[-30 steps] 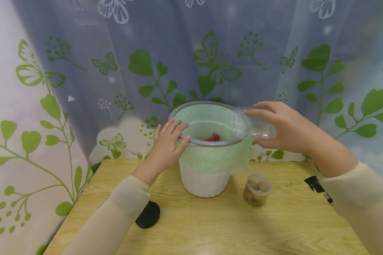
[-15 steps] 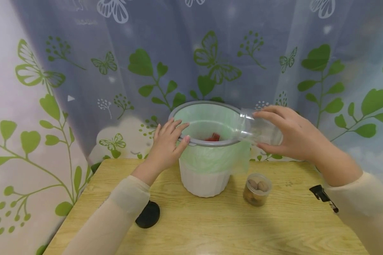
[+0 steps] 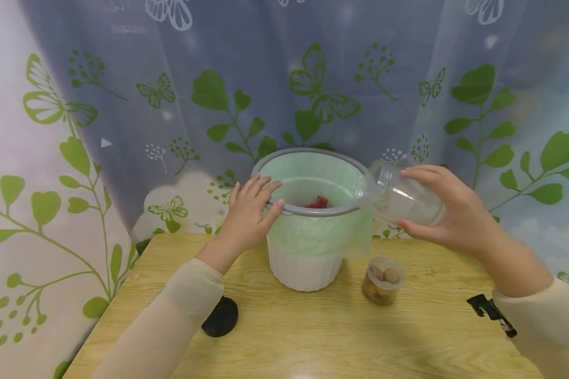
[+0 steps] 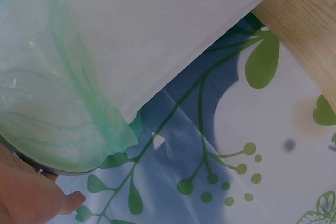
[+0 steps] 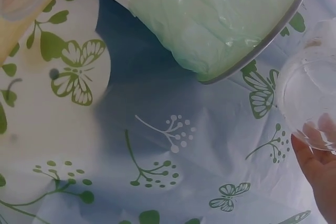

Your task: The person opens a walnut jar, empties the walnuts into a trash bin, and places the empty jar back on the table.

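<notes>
In the head view a white bin [image 3: 303, 271] with a grey rim and a green liner bag [image 3: 313, 237] stands at the back of the table. Something red [image 3: 319, 202] lies inside it. My left hand [image 3: 251, 213] rests on the rim's left side with its fingers spread and fairly straight. In my right hand [image 3: 455, 210] I grip a clear plastic jar [image 3: 408, 195], tilted with its mouth toward the bin's right edge. The jar's clear wall [image 5: 310, 90] also shows in the right wrist view, with fingers behind it. No contents are visible in it.
A small clear tub [image 3: 383, 281] with walnuts stands right of the bin. A black round lid [image 3: 220, 317] lies partly behind my left sleeve. Near my right sleeve is a black clip-like object [image 3: 490, 313]. A patterned curtain [image 3: 246, 68] hangs behind the wooden table [image 3: 313, 337].
My right hand has drawn the jar right and away from over the bin's opening. The left hand stays on the rim, and the tub has not moved.
</notes>
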`<state>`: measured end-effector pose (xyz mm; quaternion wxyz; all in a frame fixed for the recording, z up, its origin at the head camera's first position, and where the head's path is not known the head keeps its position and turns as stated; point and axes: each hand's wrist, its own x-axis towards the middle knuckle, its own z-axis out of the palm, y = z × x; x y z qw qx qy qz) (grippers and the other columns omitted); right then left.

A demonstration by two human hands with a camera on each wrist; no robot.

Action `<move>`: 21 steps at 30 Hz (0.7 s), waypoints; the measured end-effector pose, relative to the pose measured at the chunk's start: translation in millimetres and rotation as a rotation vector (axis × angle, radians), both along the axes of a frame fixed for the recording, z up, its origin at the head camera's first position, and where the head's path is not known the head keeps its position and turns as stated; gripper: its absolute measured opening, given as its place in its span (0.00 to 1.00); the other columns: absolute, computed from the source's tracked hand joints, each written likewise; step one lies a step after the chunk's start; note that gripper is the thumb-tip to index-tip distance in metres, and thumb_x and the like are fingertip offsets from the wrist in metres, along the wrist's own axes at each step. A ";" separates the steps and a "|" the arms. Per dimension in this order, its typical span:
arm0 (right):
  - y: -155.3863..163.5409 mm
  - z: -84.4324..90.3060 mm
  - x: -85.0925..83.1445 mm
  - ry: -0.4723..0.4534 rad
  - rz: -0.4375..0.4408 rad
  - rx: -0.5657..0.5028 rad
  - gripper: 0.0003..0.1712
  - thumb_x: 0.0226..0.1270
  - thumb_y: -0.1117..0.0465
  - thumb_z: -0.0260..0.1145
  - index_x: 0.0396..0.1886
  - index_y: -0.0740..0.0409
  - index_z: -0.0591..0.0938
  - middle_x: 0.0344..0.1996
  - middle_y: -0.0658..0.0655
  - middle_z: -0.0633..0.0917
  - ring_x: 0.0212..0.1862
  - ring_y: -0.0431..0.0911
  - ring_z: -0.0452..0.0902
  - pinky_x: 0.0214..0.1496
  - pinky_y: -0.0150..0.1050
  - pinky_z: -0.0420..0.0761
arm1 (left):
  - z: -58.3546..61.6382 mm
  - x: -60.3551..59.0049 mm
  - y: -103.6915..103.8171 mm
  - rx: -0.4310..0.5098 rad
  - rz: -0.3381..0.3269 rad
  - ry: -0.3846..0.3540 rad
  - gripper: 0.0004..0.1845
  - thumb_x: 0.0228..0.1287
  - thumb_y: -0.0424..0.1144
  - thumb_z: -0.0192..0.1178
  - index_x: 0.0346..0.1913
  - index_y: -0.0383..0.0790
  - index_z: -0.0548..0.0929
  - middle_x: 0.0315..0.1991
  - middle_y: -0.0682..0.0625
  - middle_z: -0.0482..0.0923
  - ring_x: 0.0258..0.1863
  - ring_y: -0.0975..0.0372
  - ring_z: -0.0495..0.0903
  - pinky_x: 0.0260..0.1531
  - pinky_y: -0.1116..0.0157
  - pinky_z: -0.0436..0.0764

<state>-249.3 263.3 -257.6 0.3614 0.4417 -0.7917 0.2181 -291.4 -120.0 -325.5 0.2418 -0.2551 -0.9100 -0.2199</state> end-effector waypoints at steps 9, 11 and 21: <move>-1.3 -20.2 5.6 -0.032 0.079 -0.086 0.47 0.61 0.36 0.68 0.63 0.73 0.74 0.58 0.69 0.77 0.62 0.38 0.71 0.64 0.28 0.68 | 0.2 0.4 0.0 -0.004 -0.001 -0.001 0.38 0.76 0.68 0.29 0.75 0.49 0.67 0.75 0.43 0.60 0.78 0.50 0.47 0.70 0.36 0.41; -2.4 -25.9 5.5 -0.033 0.101 -0.102 0.47 0.62 0.36 0.69 0.62 0.75 0.74 0.58 0.68 0.77 0.63 0.38 0.71 0.64 0.29 0.68 | 0.5 0.5 -0.3 -0.010 0.002 -0.002 0.38 0.76 0.69 0.28 0.75 0.49 0.66 0.75 0.43 0.60 0.78 0.50 0.47 0.70 0.36 0.41; -5.1 -50.1 7.3 -0.072 0.159 -0.180 0.48 0.62 0.39 0.70 0.60 0.79 0.72 0.58 0.64 0.78 0.64 0.41 0.71 0.65 0.31 0.70 | 0.8 1.3 0.1 -0.006 -0.001 0.005 0.38 0.76 0.68 0.28 0.74 0.48 0.67 0.75 0.43 0.60 0.78 0.49 0.48 0.70 0.36 0.42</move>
